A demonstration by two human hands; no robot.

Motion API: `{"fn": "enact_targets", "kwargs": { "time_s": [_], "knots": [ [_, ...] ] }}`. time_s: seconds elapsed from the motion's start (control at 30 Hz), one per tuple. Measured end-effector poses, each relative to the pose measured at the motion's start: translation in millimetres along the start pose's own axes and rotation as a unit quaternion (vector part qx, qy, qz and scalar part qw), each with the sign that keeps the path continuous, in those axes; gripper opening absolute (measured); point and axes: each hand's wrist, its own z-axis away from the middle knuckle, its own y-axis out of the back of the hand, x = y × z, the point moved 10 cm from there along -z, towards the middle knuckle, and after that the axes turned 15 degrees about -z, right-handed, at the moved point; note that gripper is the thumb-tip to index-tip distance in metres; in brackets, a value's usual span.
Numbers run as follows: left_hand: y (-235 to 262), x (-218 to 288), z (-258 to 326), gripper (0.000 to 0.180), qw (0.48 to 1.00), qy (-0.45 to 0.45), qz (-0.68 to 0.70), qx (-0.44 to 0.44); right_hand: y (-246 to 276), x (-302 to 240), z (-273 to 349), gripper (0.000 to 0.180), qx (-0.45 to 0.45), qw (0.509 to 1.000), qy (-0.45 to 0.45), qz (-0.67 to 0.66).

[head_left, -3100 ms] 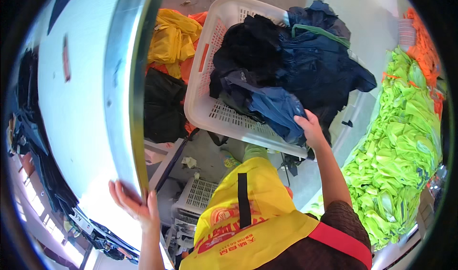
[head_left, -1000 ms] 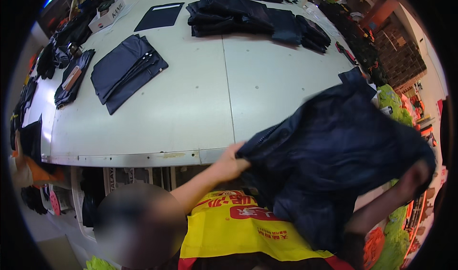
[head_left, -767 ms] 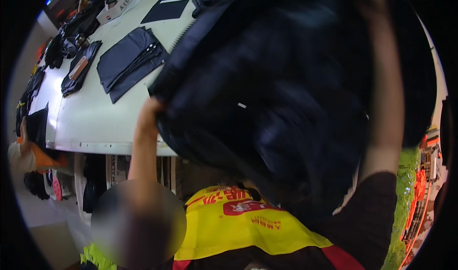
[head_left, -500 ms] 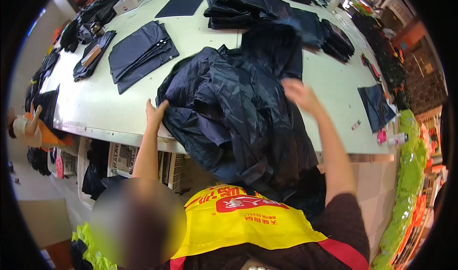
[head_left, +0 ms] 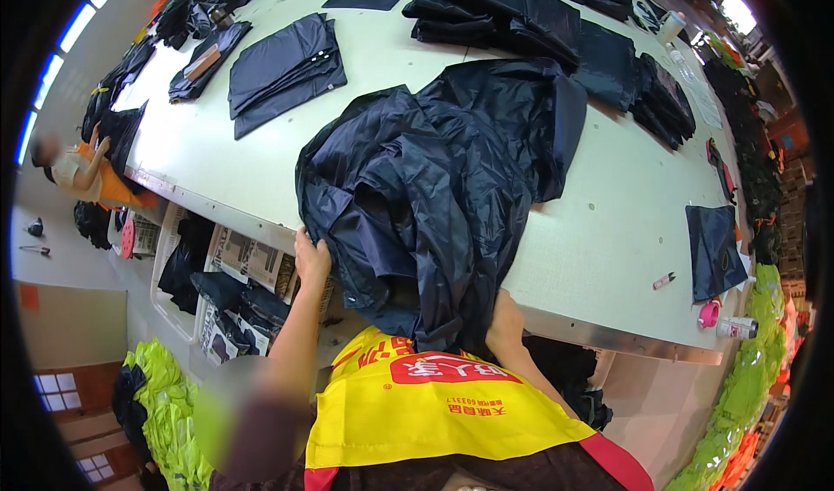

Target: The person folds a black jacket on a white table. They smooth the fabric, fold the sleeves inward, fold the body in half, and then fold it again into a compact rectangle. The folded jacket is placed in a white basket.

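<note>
A shiny dark navy jacket [head_left: 434,170] lies crumpled across the front edge of the table, its lower part hanging toward my yellow apron [head_left: 408,404]. At the jacket's left edge, my left hand [head_left: 313,261] holds the fabric between thumb and fingers. Low on the right side, close to the apron, my right hand [head_left: 506,324] is closed on the hanging cloth; its fingertips are partly hidden. One broad section of the jacket is spread toward the far right, short of the folded stacks.
Folded dark garments [head_left: 287,70] lie at the left, and a tall dark stack [head_left: 495,13] stands at the back. At right are a dark pouch-like piece [head_left: 714,252], a pink tape roll [head_left: 709,314] and a small bottle [head_left: 738,328]. Crates [head_left: 248,261] sit below; another person [head_left: 82,170] works far left.
My right hand has come down from the jacket's upper right side to its lower right edge. The raised far section has settled on the table. My left hand has closed on the left edge.
</note>
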Motion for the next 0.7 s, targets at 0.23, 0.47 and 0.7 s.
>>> {"fn": "enact_targets", "kwargs": {
  "time_s": [0.23,0.47,0.7],
  "knots": [
    [-21,-45,-34,0.037,0.944,0.037,0.327,0.006,45,70,9,0.026,0.149,0.835,-0.242,-0.471],
    [66,-63,-46,0.028,0.972,-0.169,-0.019,0.160,262,57,-55,0.021,0.316,0.821,-0.119,-0.460],
    [84,-128,-83,0.032,0.974,-0.080,-0.146,0.154,294,54,-197,0.036,0.328,0.943,0.023,0.042]
  ]
}}
